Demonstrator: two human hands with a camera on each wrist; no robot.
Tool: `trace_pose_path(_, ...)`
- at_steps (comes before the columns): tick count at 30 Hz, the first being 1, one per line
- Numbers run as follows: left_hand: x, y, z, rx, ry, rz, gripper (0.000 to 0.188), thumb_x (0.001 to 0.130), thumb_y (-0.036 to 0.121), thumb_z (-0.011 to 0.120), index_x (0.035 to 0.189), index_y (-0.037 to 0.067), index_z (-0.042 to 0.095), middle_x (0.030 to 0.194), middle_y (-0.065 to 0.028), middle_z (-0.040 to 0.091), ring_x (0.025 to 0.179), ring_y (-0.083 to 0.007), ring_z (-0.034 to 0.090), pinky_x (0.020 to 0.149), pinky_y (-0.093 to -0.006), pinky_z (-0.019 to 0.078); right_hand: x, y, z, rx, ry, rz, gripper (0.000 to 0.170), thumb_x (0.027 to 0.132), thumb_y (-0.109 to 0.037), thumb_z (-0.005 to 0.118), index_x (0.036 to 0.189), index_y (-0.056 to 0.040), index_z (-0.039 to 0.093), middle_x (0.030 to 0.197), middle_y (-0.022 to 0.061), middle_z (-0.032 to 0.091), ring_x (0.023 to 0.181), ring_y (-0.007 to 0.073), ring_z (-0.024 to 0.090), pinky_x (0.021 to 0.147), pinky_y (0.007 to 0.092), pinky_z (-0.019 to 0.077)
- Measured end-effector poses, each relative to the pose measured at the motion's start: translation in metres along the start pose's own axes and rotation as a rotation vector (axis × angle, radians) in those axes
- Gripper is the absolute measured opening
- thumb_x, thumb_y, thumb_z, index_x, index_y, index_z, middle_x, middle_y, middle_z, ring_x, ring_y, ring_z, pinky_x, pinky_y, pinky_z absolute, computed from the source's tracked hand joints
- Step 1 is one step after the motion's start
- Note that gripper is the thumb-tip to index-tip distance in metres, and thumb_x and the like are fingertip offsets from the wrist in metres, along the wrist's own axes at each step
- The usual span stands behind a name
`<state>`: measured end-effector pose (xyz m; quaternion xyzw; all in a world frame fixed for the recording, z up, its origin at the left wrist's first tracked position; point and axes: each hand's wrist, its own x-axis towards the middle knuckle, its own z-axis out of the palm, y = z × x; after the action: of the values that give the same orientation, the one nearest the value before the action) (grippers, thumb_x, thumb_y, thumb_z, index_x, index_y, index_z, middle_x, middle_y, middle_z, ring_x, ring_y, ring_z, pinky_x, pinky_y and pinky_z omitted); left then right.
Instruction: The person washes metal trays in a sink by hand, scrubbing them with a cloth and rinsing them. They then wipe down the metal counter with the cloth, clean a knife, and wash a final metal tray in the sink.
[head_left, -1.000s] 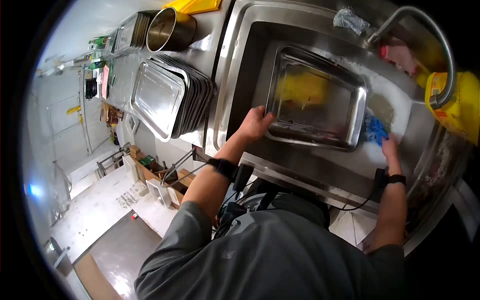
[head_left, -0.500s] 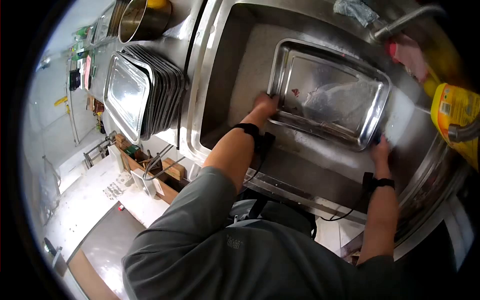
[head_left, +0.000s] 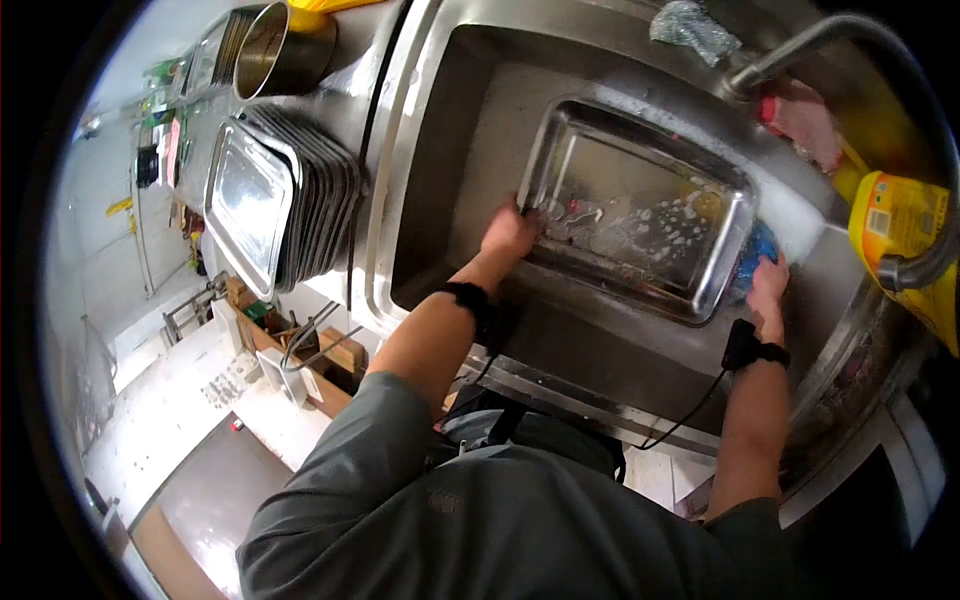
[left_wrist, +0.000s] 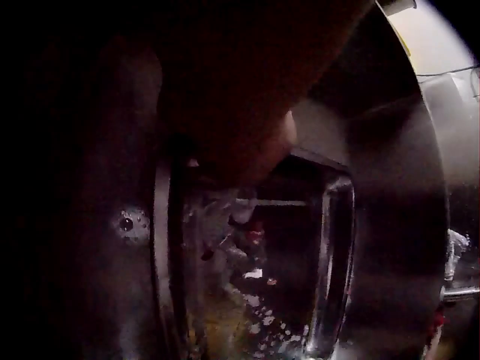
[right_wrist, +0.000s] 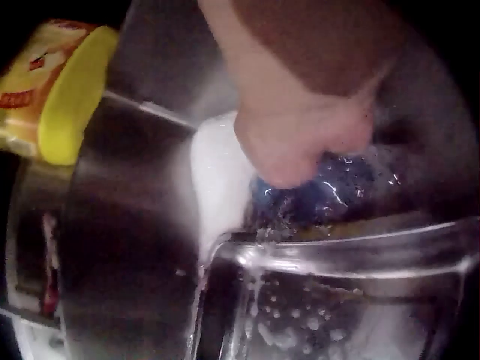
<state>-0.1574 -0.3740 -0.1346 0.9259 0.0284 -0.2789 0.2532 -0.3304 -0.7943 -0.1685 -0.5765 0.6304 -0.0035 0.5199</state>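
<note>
A rectangular steel tray (head_left: pixel 640 185) lies tilted in the sink, with foam spots and small reddish scraps on its surface. My left hand (head_left: pixel 508 232) grips its left rim; in the left wrist view that hand is mostly dark shadow above the tray's end. At the opposite end, my right hand (head_left: pixel 768 285) holds a blue scrubber (head_left: pixel 757 245) against the outside of the right rim. In the right wrist view the blue scrubber (right_wrist: pixel 322 187) looks wet and shiny under the fingers, right beside the tray rim (right_wrist: pixel 352 251).
The steel sink (head_left: pixel 440 160) has white suds (head_left: pixel 790 205) at its right end. A faucet (head_left: pixel 800 45) arches over the back right corner, near a yellow jug (head_left: pixel 895 215) and a pink cloth (head_left: pixel 805 125). Left of the sink stand stacked trays (head_left: pixel 315 200) and a metal pot (head_left: pixel 285 50).
The tray shifted right, then came back slightly left and lower in view. Foam spots now dot its surface. The blue scrubber, mostly hidden half a second ago, shows again at the right rim.
</note>
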Motion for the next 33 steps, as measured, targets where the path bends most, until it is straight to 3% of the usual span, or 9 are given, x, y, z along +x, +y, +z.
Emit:
trace_pose_path(6, -0.039, 0.028, -0.031, 0.086, -0.040, 0.061, 0.038, 0.091, 0.030, 0.052, 0.109, -0.003, 0.047, 0.090, -0.0302, 0.062, 0.089, -0.0474, 0.058, 0.077, -0.0508, 0.0459, 0.003, -0.033, 0.014, -0.157, 0.004, -0.442, 0.041, 0.083, -0.007, 0.056, 0.124, -0.0013, 0.055, 0.118, 0.0146, 0.060, 0.104, 0.0252, 0.058, 0.091, 0.0333, 0.0436)
trace_pose_path(8, -0.046, 0.038, -0.034, 0.092, -0.037, 0.083, 0.034, 0.091, 0.027, 0.051, 0.106, -0.003, 0.045, 0.086, -0.0317, 0.061, 0.085, -0.0490, 0.058, 0.075, -0.0542, 0.0448, 0.020, -0.040, 0.037, -0.092, 0.002, -0.427, 0.040, 0.084, -0.008, 0.053, 0.123, -0.0009, 0.056, 0.121, 0.0173, 0.058, 0.110, 0.0299, 0.055, 0.094, 0.0353, 0.0428)
trace_pose_path(11, -0.052, 0.049, -0.033, 0.173, -0.140, -0.012, 0.032, 0.089, 0.027, 0.048, 0.106, 0.000, 0.042, 0.088, -0.0323, 0.060, 0.086, -0.0489, 0.058, 0.078, -0.0559, 0.0450, 0.092, -0.023, 0.079, -0.575, 0.139, -0.612, 0.039, 0.084, -0.007, 0.050, 0.122, -0.0006, 0.056, 0.125, 0.0211, 0.055, 0.115, 0.0354, 0.052, 0.099, 0.0391, 0.0395)
trace_pose_path(14, -0.053, 0.044, -0.030, 0.217, -0.116, 0.026, 0.031, 0.089, 0.025, 0.047, 0.105, -0.001, 0.041, 0.088, -0.0315, 0.061, 0.086, -0.0477, 0.059, 0.078, -0.0552, 0.0459, 0.141, -0.004, 0.113, -0.379, -0.134, -0.597, 0.040, 0.083, -0.008, 0.050, 0.122, -0.0012, 0.056, 0.128, 0.0242, 0.051, 0.118, 0.0394, 0.049, 0.103, 0.0421, 0.0361)
trace_pose_path(16, -0.057, 0.046, -0.034, 0.209, -0.128, 0.034, 0.031, 0.089, 0.024, 0.047, 0.105, -0.002, 0.041, 0.087, -0.0312, 0.061, 0.085, -0.0477, 0.059, 0.077, -0.0551, 0.0463, 0.047, -0.049, 0.133, -0.813, 0.142, -0.756, 0.039, 0.082, -0.012, 0.053, 0.120, -0.0032, 0.057, 0.129, 0.0243, 0.050, 0.120, 0.0392, 0.047, 0.103, 0.0432, 0.0355)
trace_pose_path(20, -0.054, 0.051, -0.045, 0.242, -0.173, 0.053, 0.030, 0.089, 0.022, 0.048, 0.104, -0.003, 0.041, 0.086, -0.0304, 0.061, 0.083, -0.0475, 0.059, 0.075, -0.0547, 0.0473, 0.000, -0.066, 0.154, -0.583, 0.067, -0.750, 0.035, 0.081, -0.010, 0.055, 0.115, -0.0057, 0.061, 0.128, 0.0242, 0.051, 0.123, 0.0397, 0.043, 0.103, 0.0428, 0.0346)
trace_pose_path(25, -0.056, 0.052, -0.041, 0.223, -0.140, 0.047, 0.027, 0.089, 0.021, 0.048, 0.102, -0.002, 0.041, 0.084, -0.0301, 0.061, 0.082, -0.0471, 0.060, 0.075, -0.0551, 0.0472, -0.052, -0.087, 0.205, -0.379, 0.054, -1.135, 0.030, 0.075, -0.006, 0.062, 0.104, -0.0112, 0.065, 0.124, 0.0179, 0.054, 0.118, 0.0363, 0.046, 0.103, 0.0459, 0.0310)
trace_pose_path(31, -0.055, 0.038, -0.032, 0.144, -0.044, 0.056, 0.027, 0.089, 0.023, 0.049, 0.101, 0.000, 0.043, 0.086, -0.0300, 0.062, 0.083, -0.0484, 0.058, 0.075, -0.0558, 0.0458, -0.116, -0.109, 0.230, -0.291, -0.251, -1.316, 0.030, 0.073, -0.003, 0.063, 0.102, -0.0088, 0.066, 0.120, 0.0158, 0.057, 0.113, 0.0370, 0.049, 0.100, 0.0441, 0.0372)
trace_pose_path(33, -0.048, 0.033, -0.035, 0.087, -0.005, 0.057, 0.027, 0.089, 0.024, 0.050, 0.102, 0.000, 0.044, 0.087, -0.0299, 0.062, 0.084, -0.0492, 0.058, 0.076, -0.0560, 0.0452, -0.129, -0.105, 0.214, -0.226, -0.480, -1.160, 0.026, 0.075, -0.002, 0.061, 0.100, -0.0081, 0.066, 0.115, 0.0154, 0.060, 0.108, 0.0360, 0.054, 0.095, 0.0416, 0.0421)
